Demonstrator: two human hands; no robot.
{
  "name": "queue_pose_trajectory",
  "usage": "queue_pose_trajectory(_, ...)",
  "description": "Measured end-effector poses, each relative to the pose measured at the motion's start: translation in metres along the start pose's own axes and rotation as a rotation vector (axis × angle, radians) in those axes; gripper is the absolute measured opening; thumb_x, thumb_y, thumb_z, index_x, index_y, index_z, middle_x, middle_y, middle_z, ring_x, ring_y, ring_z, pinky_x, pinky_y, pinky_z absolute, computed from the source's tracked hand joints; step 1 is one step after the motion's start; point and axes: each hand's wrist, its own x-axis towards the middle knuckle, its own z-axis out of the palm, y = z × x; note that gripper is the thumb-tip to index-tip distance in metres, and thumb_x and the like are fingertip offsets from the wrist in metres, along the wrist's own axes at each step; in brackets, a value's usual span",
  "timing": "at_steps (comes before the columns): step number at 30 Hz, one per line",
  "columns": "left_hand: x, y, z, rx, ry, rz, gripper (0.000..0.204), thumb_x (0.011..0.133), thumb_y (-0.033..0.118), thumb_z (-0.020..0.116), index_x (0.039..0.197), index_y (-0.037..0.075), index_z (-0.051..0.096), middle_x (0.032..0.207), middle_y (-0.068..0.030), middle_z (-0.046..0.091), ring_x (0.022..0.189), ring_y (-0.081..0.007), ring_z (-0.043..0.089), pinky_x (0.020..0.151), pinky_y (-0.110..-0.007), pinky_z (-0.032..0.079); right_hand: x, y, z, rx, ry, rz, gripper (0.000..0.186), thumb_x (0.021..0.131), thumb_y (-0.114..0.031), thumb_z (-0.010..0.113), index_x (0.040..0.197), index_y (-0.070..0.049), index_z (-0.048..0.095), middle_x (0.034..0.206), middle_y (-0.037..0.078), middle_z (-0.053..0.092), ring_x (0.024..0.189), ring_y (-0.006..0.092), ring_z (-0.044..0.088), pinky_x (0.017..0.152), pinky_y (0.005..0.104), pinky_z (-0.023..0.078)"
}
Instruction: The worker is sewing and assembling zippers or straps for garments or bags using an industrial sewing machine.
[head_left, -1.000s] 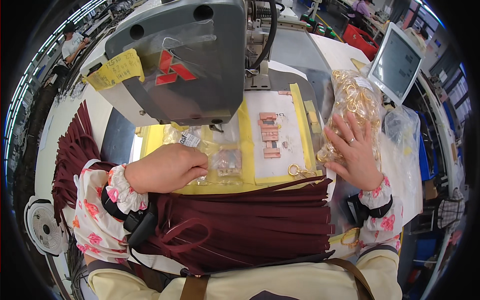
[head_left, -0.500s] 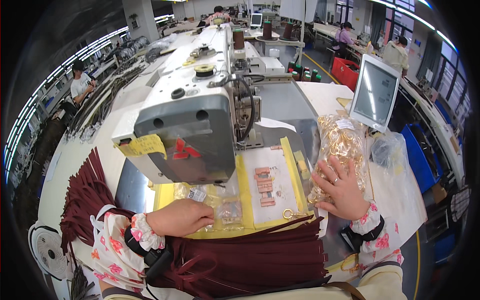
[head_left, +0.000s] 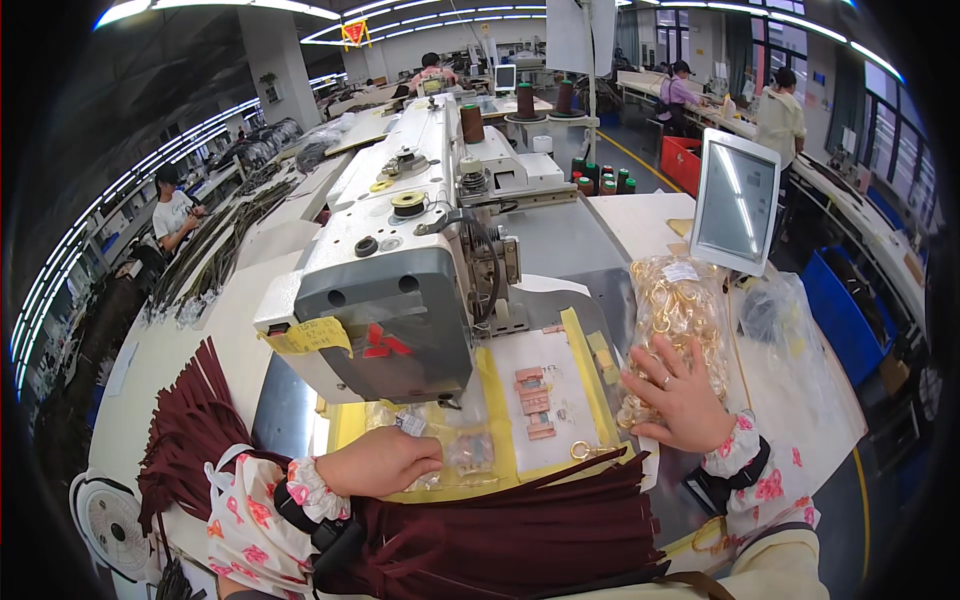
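Taking the sewing machine head (head_left: 385, 320) as the landmark, the bag of gold-coloured clasps (head_left: 680, 290) lies to its right, and the right hand (head_left: 682, 398) rests palm down over the bag's near end, its fingers spread and closed on nothing. The left hand (head_left: 385, 462) is just in front of the machine head, fingers curled in beside a clear plastic pouch (head_left: 468, 455); whether they pinch the film or anything else, I cannot tell. To the right of the machine head and nearer the wearer lies a white panel (head_left: 575, 425) edged in yellow, with pink blocks (head_left: 535, 400) on it and a loose gold-coloured clasp (head_left: 581, 450) at its near edge; the bundle of maroon straps (head_left: 510, 520) spreads in front of all this. As I judge it, the step in hand is steadying the bag, best done with a flat, light palm, since loose metal pieces under slack film will probably shift if pressed at one point. The left knuckles would do well to keep low and forward of the machine head, and the floral left sleeve (head_left: 250, 520) away from the strap ends. Leaning on the panel could push its blocks askew, and a dragging right wrist might catch the loose clasp, so lifting rather than sliding seems the safer habit.
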Motion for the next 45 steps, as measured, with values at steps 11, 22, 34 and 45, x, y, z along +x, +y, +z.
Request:
queue_pose_trajectory(11,-0.003,0.009,-0.002,0.002,0.218,-0.070,0.019,0.082,0.013,0.052,0.099,0.005,0.048,0.060,-0.0165,0.055,0.059,-0.0355,0.056,0.054,-0.044,0.043,0.001,0.000,-0.001,-0.010,0.000,-0.002,0.066,0.063,-0.041,0.069,0.120,-0.014,0.048,0.132,0.009,0.036,0.126,0.0327,0.025,0.094,0.0626,0.019)
queue_pose_trajectory(22,-0.014,0.009,0.000,0.255,0.272,-0.155,0.024,0.078,0.010,0.054,0.099,0.000,0.049,0.056,-0.0193,0.054,0.056,-0.0353,0.056,0.052,-0.043,0.044,0.001,0.000,0.000,-0.008,-0.031,0.013,0.067,0.064,-0.041,0.068,0.122,-0.015,0.046,0.134,0.009,0.034,0.127,0.0327,0.024,0.095,0.0626,0.017)
queue_pose_trajectory(34,-0.009,0.008,0.000,0.180,-0.018,-0.050,0.024,0.085,0.026,0.051,0.074,0.005,0.050,0.058,-0.0168,0.053,0.058,-0.0363,0.055,0.053,-0.044,0.043,0.001,0.000,0.000,0.011,-0.029,0.022,0.067,0.065,-0.042,0.067,0.123,-0.016,0.046,0.134,0.008,0.034,0.128,0.0319,0.022,0.096,0.0628,0.015)
queue_pose_trajectory(45,0.000,0.018,-0.005,0.238,0.149,0.011,0.029,0.078,0.018,0.055,0.053,0.005,0.051,0.051,-0.0123,0.051,0.048,-0.0303,0.052,0.047,-0.038,0.041,-0.004,0.005,0.008,-0.018,0.016,0.012,0.067,0.066,-0.044,0.066,0.123,-0.016,0.045,0.135,0.006,0.033,0.128,0.0281,0.021,0.093,0.0625,0.021)
